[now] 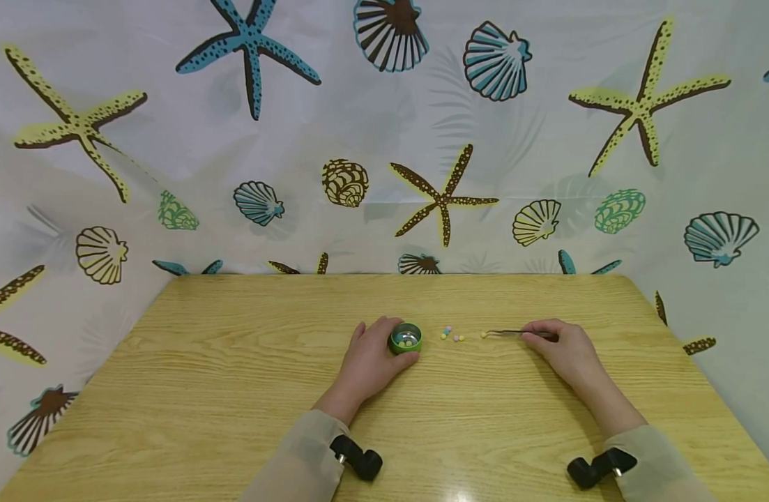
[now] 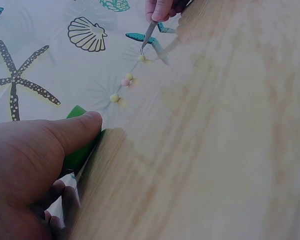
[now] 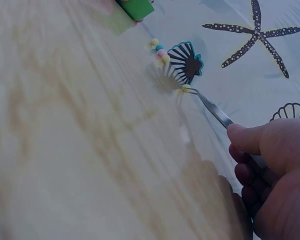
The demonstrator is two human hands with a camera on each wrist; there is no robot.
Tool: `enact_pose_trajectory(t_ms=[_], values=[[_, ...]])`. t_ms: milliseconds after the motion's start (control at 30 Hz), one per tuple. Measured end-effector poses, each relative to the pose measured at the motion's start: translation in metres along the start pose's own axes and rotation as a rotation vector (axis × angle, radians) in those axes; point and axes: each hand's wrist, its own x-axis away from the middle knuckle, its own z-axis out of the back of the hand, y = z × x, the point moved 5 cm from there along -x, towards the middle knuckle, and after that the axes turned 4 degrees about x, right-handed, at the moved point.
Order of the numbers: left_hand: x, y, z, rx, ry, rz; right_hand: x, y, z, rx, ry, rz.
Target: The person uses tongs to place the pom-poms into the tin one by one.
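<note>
We see a few beads already in the green cup (image 1: 406,338), left hand (image 1: 373,361) gripping it; right hand (image 1: 566,348) fingers pinch tweezers (image 1: 509,333) on a yellow bead (image 1: 483,335); loose beads (image 1: 452,335) remain on the tabletop (image 1: 233,390).

A small round green tin (image 1: 406,338) stands upright and open on the bench, a few pale beads inside, with the left hand (image 1: 373,362) curled round it. Just beside it lie loose yellow, pink and blue beads (image 1: 450,335). Slim metal tweezers (image 1: 511,333), pinched in the right hand (image 1: 562,348), grip one yellow bead (image 1: 483,335) at their tips.
</note>
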Motion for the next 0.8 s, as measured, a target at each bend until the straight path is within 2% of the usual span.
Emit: enact_pose_trajectory(t_ms=[500, 800], values=[[-0.001, -0.002, 0.0, 0.006, -0.008, 0.017, 0.0, -0.003, 0.001, -0.047, 0.013, -0.041], [-0.001, -0.001, 0.0, 0.013, -0.003, 0.019, -0.001, -0.025, 0.001, -0.059, 0.016, -0.009]])
